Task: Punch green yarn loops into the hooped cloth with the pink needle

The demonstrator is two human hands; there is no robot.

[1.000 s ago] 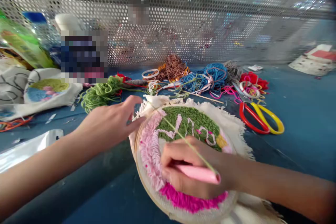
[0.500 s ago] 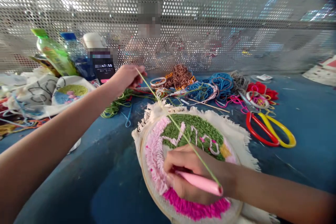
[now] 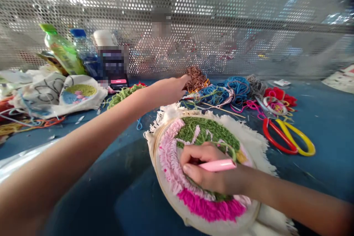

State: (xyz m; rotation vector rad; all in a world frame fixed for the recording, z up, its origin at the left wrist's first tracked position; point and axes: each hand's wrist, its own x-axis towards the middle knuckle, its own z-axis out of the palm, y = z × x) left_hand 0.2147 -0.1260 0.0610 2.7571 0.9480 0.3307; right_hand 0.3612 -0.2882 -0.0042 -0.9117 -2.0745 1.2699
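A wooden embroidery hoop [image 3: 158, 166] holds white frayed cloth [image 3: 265, 147] worked in looped yarn: a green patch [image 3: 207, 132], pale pink loops [image 3: 171, 162] and a magenta band [image 3: 210, 208]. My right hand [image 3: 206, 167] rests over the hoop, gripping a pink punch needle [image 3: 218, 165] with its tip hidden under my fingers. My left hand [image 3: 166, 90] is stretched out beyond the hoop, its fingertips close to a heap of brown yarn [image 3: 196, 79]. It shows no thread, but its fingers are partly hidden.
Tangles of blue yarn [image 3: 214, 95], green yarn [image 3: 121, 96] and red yarn [image 3: 279, 97] lie on the blue table [image 3: 326, 118]. Red-and-yellow scissors [image 3: 287, 138] are right of the hoop. Another embroidered cloth [image 3: 79, 94], bottles [image 3: 63, 49] and a perforated metal screen [image 3: 221, 44] are behind.
My left hand has moved right and no longer pulls the green strand taut. The punch needle has turned more level. The view has shifted slightly.
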